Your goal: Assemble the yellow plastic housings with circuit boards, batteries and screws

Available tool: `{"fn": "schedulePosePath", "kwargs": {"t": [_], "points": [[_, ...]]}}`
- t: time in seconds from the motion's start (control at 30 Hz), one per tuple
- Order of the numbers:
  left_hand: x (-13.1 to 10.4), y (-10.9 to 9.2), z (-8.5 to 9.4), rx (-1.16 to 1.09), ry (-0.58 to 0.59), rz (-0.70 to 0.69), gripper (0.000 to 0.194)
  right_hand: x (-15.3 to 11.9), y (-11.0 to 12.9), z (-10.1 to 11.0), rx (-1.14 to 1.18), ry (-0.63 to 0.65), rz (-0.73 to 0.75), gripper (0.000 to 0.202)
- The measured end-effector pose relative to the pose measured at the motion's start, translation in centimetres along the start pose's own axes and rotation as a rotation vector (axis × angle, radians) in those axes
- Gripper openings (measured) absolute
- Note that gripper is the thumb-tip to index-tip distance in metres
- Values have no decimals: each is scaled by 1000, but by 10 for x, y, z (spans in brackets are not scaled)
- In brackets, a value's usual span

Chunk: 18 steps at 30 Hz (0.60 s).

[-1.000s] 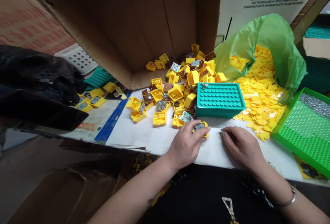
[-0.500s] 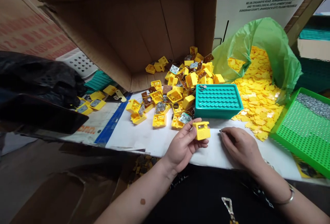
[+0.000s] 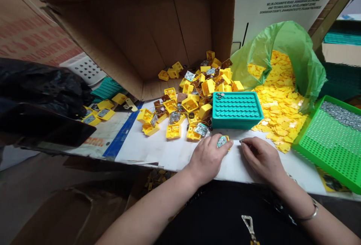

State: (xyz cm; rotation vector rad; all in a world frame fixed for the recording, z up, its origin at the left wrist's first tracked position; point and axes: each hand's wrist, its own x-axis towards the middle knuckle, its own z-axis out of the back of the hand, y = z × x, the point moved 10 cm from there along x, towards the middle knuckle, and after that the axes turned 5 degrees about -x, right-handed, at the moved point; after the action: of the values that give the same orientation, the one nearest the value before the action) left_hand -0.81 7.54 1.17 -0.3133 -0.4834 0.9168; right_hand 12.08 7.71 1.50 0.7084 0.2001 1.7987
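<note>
My left hand (image 3: 208, 157) is closed around a small yellow plastic case (image 3: 230, 145), palm down, just above the white work surface. Its grey-and-teal inner side (image 3: 222, 141) faces up between my thumb and fingers. To the right, my right hand (image 3: 263, 158) rests on the surface with thumb and forefinger pinched together. A tiny dark metal piece (image 3: 240, 141) sticks out at those fingertips, too small to name. Beyond both hands stands a teal plastic tray (image 3: 237, 122) with rows of scalloped ridges and a few small round metal parts (image 3: 220, 95) in its corner.
Yellow cases with wired inner parts (image 3: 189, 104) spill from a tipped cardboard box (image 3: 135, 23). Flat yellow pieces (image 3: 282, 105) pour out of a green bag (image 3: 307, 57). At right, a green perforated basket (image 3: 324, 151) holds many small metal parts (image 3: 342, 114).
My left hand has turned palm down and lowered slightly, flipping the yellow case so its grey-and-teal side faces up. The right hand stays in place, still pinching.
</note>
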Motion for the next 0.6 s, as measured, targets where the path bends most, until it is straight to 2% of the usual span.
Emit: {"fn": "schedulePosePath", "kwargs": {"t": [0.07, 0.13, 0.2, 0.23, 0.33, 0.4, 0.5, 0.6], "points": [[0, 0, 0, 12, -22, -19, 37, -1, 1, 0, -5, -1, 7, 14], [0, 7, 12, -165, -120, 35, 34, -1, 1, 0, -8, -3, 13, 14], [-2, 24, 21, -499, -224, 197, 32, -1, 2, 1, -12, -6, 17, 13], [-4, 35, 20, -711, -255, 309, 32, -1, 2, 1, -15, -7, 20, 13], [-12, 50, -1, -1331, -254, 633, 35, -1, 2, 1, -26, -12, 35, 12], [-15, 49, -10, -1571, -255, 745, 36, -1, 4, 2, -35, -19, 54, 12], [-19, 52, -10, -1678, -307, 790, 38, -3, 14, 1, -40, 0, 117, 13], [-24, 57, -7, -1700, -371, 804, 39, -5, 40, -4, -94, 43, 283, 14]]}}
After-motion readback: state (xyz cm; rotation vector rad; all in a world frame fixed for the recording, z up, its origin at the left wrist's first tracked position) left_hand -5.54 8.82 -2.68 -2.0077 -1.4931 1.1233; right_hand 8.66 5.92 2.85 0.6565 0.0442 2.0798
